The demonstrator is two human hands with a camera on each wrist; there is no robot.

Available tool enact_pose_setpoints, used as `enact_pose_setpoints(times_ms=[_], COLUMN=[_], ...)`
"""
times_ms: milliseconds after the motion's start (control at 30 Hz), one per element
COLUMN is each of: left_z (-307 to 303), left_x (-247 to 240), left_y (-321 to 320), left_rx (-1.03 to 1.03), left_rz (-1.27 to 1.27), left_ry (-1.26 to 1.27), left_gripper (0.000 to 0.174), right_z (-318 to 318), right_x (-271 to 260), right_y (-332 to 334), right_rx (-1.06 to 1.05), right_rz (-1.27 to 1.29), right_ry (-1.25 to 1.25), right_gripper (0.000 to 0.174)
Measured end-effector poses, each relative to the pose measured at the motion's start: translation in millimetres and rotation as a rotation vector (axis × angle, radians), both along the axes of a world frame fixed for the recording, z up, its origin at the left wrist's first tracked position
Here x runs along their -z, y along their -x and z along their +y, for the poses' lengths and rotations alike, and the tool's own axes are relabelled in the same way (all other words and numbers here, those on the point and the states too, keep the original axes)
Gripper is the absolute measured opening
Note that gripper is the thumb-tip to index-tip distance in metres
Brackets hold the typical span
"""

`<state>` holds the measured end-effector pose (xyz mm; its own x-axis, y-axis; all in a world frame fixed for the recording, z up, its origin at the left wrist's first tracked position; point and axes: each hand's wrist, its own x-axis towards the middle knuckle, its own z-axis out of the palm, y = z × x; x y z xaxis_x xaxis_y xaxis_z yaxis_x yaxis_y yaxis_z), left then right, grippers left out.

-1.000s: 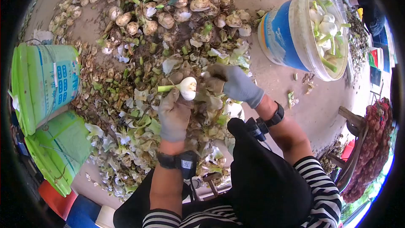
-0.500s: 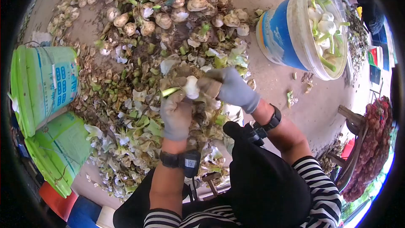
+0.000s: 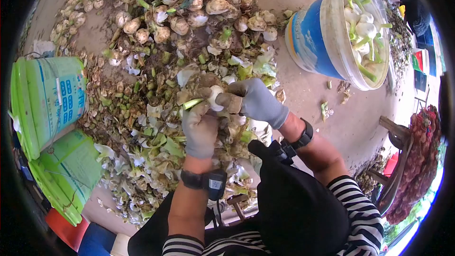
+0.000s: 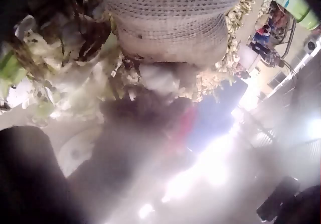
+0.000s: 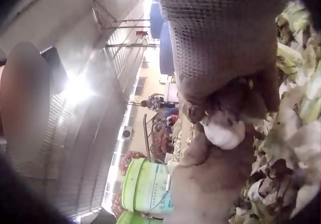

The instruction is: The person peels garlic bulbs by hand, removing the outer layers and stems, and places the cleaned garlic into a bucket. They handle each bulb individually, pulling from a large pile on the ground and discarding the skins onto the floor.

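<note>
A white garlic bulb with a short green stem is between the two gloved hands. The left hand grips it from below, thumb and fingers round the stem end. From the right, the right hand has its curled, soil-stained fingertips on the bulb's side. In the right wrist view the bulb shows white between the right hand and the other glove. The left wrist view shows the knitted left glove above a blurred pale bulb.
Unpeeled bulbs lie heaped beyond the hands, with peelings and leaf scraps beneath. A blue and white bucket of peeled bulbs stands at right; green-lidded buckets stand at left. A wooden frame and red net sacks are far right.
The right hand has come in from the right onto the bulb. The bulb and its stem have tilted in the left hand, with the stem end now lower.
</note>
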<state>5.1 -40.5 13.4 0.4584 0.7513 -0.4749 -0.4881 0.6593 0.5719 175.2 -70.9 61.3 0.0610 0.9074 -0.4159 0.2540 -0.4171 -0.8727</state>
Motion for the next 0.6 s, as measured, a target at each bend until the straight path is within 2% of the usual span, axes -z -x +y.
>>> enact_pose_setpoints(times_ms=[67,100,167,233,267,300,333,367,433,500,567,600], left_z=[0.1,2.4,13.6,30.0,32.4,36.9,31.7,33.7,39.5,56.1,70.6,74.2], left_x=[-5.2,-7.8,-15.8,-39.4,-58.7,-85.6,-94.6,-111.4,-132.9,-113.7,-82.8,-66.0], left_y=[-1.7,-3.7,-15.7,-36.5,-52.9,-74.7,-93.4,-102.4,-122.8,-111.6,-84.9,-69.2], left_rx=[0.013,-0.043,-0.084,-0.072,0.014,0.173,0.247,0.443,0.431,0.367,0.253,0.232], left_rz=[0.015,-0.073,-0.174,-0.255,-0.092,-0.157,-0.243,-0.001,-0.442,-0.401,-0.036,0.136], left_ry=[-0.006,0.034,0.064,-0.056,-0.041,-0.074,-0.110,-0.479,-0.154,-0.240,-0.357,-0.389], left_gripper=[0.031,0.030,0.029,0.033,0.035,0.044,0.056,0.069,0.074,0.070,0.061,0.058], right_z=[-2.1,-1.5,-2.2,-3.0,-4.7,-9.6,0.6,15.6,44.2,63.2,79.1,85.0], right_x=[4.9,8.9,21.6,45.2,61.3,85.9,91.4,93.2,92.6,97.9,137.8,66.8], right_y=[-5.0,-9.5,-18.3,-29.5,-30.9,-37.2,-38.6,-38.2,-34.3,-35.3,-67.3,-59.3], right_rx=[-0.031,-0.064,-0.040,-0.019,0.076,0.081,0.090,0.247,0.528,0.777,0.050,0.162], right_rz=[0.061,0.121,0.052,-0.192,-0.202,-0.327,-0.340,-0.092,0.431,0.985,-0.371,-0.227], right_ry=[0.012,0.018,-0.081,-0.022,-0.108,-0.240,-0.266,-0.351,-0.497,-0.606,-0.417,-0.097], right_gripper=[0.031,0.032,0.028,0.020,0.025,0.035,0.035,0.035,0.037,0.038,0.033,0.038])
